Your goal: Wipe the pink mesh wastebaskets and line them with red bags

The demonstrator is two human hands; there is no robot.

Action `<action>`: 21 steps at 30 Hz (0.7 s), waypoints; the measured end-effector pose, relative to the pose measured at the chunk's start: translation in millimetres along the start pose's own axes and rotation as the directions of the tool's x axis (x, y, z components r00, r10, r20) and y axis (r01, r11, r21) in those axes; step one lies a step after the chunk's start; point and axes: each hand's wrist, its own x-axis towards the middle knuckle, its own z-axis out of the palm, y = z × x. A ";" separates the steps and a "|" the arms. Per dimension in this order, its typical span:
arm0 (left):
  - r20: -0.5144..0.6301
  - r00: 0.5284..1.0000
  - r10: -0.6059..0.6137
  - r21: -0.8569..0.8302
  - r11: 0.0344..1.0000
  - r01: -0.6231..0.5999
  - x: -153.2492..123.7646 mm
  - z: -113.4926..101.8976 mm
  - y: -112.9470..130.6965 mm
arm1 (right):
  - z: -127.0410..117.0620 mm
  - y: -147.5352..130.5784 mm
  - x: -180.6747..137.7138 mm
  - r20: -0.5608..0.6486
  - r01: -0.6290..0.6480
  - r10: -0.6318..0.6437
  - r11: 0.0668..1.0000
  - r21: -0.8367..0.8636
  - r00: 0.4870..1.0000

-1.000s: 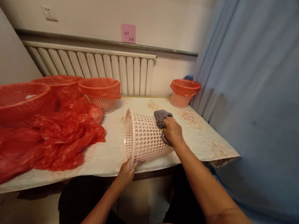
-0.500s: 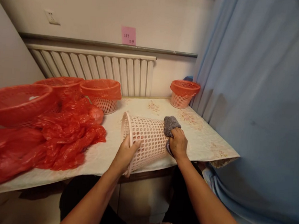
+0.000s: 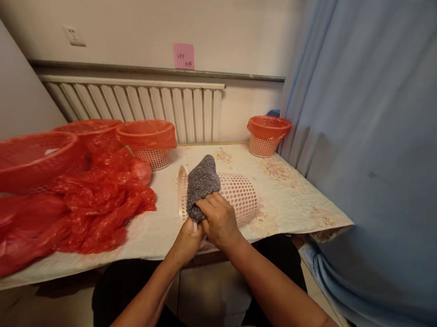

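- On bench (image 3: 291, 199), near front edge: pink mesh basket (image 3: 239, 193) lying on its side.
- Over basket rim: grey cloth (image 3: 201, 182), pinched in right hand (image 3: 219, 221) fingers.
- Beside right hand, at basket rim: left hand (image 3: 187, 239), fingers curled on it.
- Left of basket: red plastic bags (image 3: 98, 199).

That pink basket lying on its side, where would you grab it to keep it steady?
Probably at the open rim of the pink basket, coming from the near table edge. It lies tipped with the rim facing left, and the rim's lip gives fingers a hold. The left hand sits there now, while the right hand presses the grey cloth.
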 end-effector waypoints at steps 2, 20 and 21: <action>-0.008 1.000 0.009 0.042 0.999 -0.008 -1.1 -0.7 -6.9 | 3.6 11.8 5.7 0.012 0.013 -0.012 0.998 -0.069 1.000; 0.130 0.991 0.022 0.075 0.997 -0.032 2.6 3.2 -42.8 | 10.8 71.3 -51.0 -0.170 -0.328 0.303 0.933 -0.146 0.938; 0.132 0.991 0.023 0.087 0.996 -0.035 2.3 3.1 -43.0 | 15.9 54.3 -48.2 -0.148 -0.267 0.249 0.957 -0.116 0.957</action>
